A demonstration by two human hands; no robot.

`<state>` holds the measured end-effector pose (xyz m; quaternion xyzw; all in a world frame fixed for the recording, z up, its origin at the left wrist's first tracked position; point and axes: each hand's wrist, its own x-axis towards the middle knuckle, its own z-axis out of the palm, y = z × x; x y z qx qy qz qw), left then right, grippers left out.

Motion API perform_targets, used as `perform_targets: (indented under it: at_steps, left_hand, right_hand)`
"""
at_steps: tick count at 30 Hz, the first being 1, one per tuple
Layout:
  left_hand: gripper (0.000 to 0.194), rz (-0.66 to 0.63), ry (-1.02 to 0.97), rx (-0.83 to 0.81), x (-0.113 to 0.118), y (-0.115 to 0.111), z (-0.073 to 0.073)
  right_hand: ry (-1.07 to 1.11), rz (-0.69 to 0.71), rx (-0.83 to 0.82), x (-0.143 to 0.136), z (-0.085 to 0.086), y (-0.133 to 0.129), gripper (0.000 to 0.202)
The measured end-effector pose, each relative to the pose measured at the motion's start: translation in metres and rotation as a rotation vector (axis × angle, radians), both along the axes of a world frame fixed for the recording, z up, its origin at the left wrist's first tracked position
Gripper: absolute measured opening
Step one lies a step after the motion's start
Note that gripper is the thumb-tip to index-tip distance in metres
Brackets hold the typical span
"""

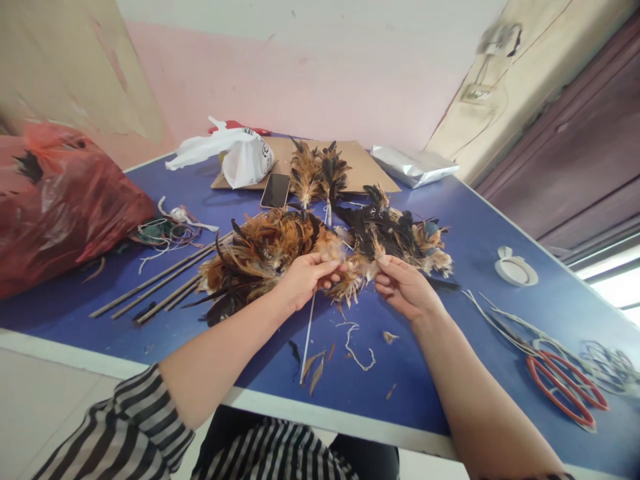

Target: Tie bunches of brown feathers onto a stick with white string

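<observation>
My left hand (313,277) is closed in a pinch on light brown fluffy feathers, at the right edge of a brown feather pile (270,247). My right hand (403,287) pinches a small tan feather (377,248) between thumb and fingers, in front of a black feather pile (385,227). A thin white stick (309,340) lies below my left hand. Two upright-looking feather bundles (305,170) (333,172) rest behind the piles. Loose feathers and a curl of white string (357,350) lie near the table's front.
Around the blue table (380,400) are a red plastic bag (65,200), brown sticks (155,287), a phone (275,191), a white bag (247,158), cardboard (365,167), a silver packet (415,167), a tape roll (516,268) and red-handled scissors (565,387).
</observation>
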<state>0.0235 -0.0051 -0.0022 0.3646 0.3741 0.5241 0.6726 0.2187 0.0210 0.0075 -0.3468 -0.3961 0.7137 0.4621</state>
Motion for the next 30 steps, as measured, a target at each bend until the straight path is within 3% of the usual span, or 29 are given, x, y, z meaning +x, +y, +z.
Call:
perform_targets:
  at_steps: [5,13,24,30]
  left_hand:
    - [0.016,-0.116,-0.020,-0.058,0.006,-0.006,-0.003]
    - [0.014,-0.171,-0.006,-0.148,0.010,-0.010,-0.004]
    - [0.016,-0.183,-0.018,-0.160,0.010,-0.008,-0.009]
    - [0.004,-0.208,-0.074,-0.199,0.007,-0.007,-0.004]
  right_hand:
    - [-0.051,0.011,0.041,-0.018,-0.001,-0.011,0.019]
    - [-0.115,-0.020,0.055,-0.034,-0.006,-0.019,0.020]
    - [-0.213,-0.078,0.114,-0.040,-0.012,-0.021,0.023]
    - [-0.231,-0.089,0.113,-0.023,-0.003,-0.013,0.023]
